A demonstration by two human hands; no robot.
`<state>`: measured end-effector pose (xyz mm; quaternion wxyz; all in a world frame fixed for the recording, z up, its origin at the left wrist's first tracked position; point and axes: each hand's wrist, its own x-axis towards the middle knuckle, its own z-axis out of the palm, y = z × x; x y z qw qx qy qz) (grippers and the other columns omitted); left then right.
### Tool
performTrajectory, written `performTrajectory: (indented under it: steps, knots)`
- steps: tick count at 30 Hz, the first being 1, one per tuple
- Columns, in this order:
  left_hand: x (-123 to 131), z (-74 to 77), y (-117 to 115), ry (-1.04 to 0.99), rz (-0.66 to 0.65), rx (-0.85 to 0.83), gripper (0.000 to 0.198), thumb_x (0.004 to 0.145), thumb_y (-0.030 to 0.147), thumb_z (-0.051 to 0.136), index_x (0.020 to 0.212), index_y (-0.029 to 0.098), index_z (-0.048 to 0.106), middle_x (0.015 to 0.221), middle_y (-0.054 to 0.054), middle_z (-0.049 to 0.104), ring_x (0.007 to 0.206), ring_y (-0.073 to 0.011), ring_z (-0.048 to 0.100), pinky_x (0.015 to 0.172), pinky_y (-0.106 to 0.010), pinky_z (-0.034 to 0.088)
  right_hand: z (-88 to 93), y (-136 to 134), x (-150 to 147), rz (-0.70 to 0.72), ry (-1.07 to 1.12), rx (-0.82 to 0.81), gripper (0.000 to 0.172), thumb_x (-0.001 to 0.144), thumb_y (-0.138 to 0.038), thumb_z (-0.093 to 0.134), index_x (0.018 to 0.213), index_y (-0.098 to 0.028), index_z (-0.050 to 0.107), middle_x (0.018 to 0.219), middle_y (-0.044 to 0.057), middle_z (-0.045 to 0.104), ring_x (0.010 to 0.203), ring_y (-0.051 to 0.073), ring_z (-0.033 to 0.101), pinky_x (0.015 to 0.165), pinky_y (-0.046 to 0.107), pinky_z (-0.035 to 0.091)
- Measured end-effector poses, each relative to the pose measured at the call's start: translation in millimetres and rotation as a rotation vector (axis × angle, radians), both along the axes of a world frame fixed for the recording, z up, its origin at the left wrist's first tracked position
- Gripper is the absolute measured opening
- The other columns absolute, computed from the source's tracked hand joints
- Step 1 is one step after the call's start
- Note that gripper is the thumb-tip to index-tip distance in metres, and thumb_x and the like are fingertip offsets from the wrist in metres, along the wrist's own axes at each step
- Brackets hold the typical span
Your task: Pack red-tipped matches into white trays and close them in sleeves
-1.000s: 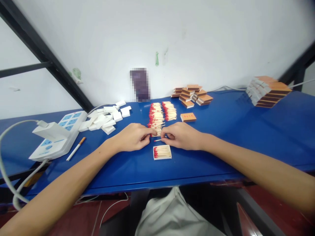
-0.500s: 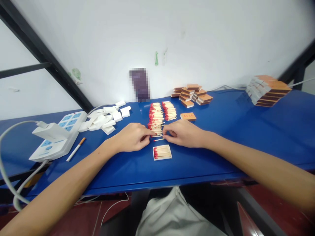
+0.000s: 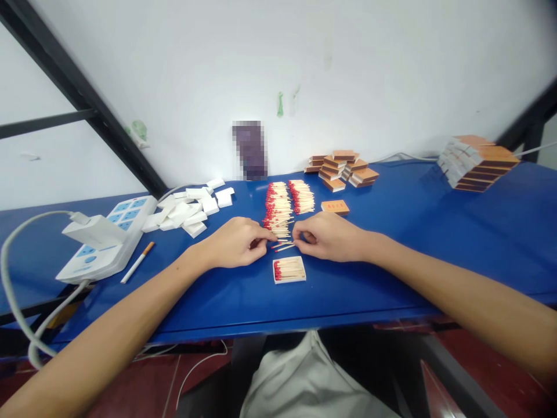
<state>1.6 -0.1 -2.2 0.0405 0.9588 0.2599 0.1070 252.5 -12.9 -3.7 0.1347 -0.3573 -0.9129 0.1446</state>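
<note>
Red-tipped matches [image 3: 278, 209] lie in a long row on the blue table, with a shorter row of matches [image 3: 301, 196] beside it. My left hand [image 3: 241, 242] reaches its index finger to the match heads at the near end; the thumb is apart below, other fingers curled. My right hand [image 3: 326, 237] is closed in a pinch at the plain ends of a couple of loose matches [image 3: 285, 248], slightly tilted on the table. In front of them, an open white matchbox tray [image 3: 289, 280] holds several matches, heads left.
Empty white trays [image 3: 185, 208] are heaped at left, near a cigarette [image 3: 137, 263] and a power strip [image 3: 104, 244] with a plugged-in charger. Orange matchboxes [image 3: 342, 168] are piled behind; one matchbox [image 3: 335, 207] lies apart. A larger matchbox stack [image 3: 478, 162] stands at right.
The loose matches at the near end of the row have shifted and tilted, with their plain ends at my right fingertips. Both hands stay nearly in place; the whole view has shifted slightly.
</note>
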Motion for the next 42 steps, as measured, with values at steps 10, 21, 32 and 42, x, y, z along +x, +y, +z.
performTrajectory:
  steps: [10,21,32,42]
  knots:
    - [1.5,1.4,-2.3,-0.008,0.004,-0.015,0.036,0.084,0.015,0.048,0.108,0.021,0.074,0.074,-0.002,0.070,0.062,-0.0134,0.059,0.065,-0.025,0.045,2.6,-1.0,1.1,0.082,0.025,-0.039,0.008,0.085,-0.020,0.058,0.081,-0.018,0.064,0.061,-0.004,0.056,0.054,0.009,0.045,0.057,0.023,0.028]
    - [6.8,1.1,-7.7,0.000,-0.066,-0.043,0.032,0.085,0.014,0.048,0.104,0.020,0.073,0.076,-0.002,0.070,0.066,-0.0150,0.060,0.067,-0.027,0.043,0.3,-2.6,1.4,0.134,0.051,-0.035,0.008,0.085,-0.018,0.058,0.084,-0.017,0.066,0.062,-0.004,0.056,0.054,0.009,0.046,0.056,0.022,0.029]
    - [2.7,3.3,-4.2,0.019,-0.024,-0.016,0.020,0.094,0.029,0.052,0.095,0.020,0.071,0.063,0.001,0.060,0.060,-0.0130,0.054,0.063,-0.026,0.038,2.2,-2.7,0.5,0.105,0.040,-0.038,0.007,0.084,-0.022,0.059,0.079,-0.018,0.063,0.059,-0.005,0.054,0.053,0.008,0.045,0.055,0.021,0.029]
    - [3.1,-3.2,0.0,0.040,0.001,-0.050,0.023,0.097,0.033,0.050,0.089,0.020,0.067,0.065,0.002,0.059,0.060,-0.0120,0.054,0.063,-0.024,0.036,1.3,-1.4,-0.9,0.070,0.022,-0.027,0.007,0.085,-0.020,0.059,0.080,-0.017,0.064,0.061,-0.004,0.055,0.054,0.008,0.044,0.057,0.022,0.029]
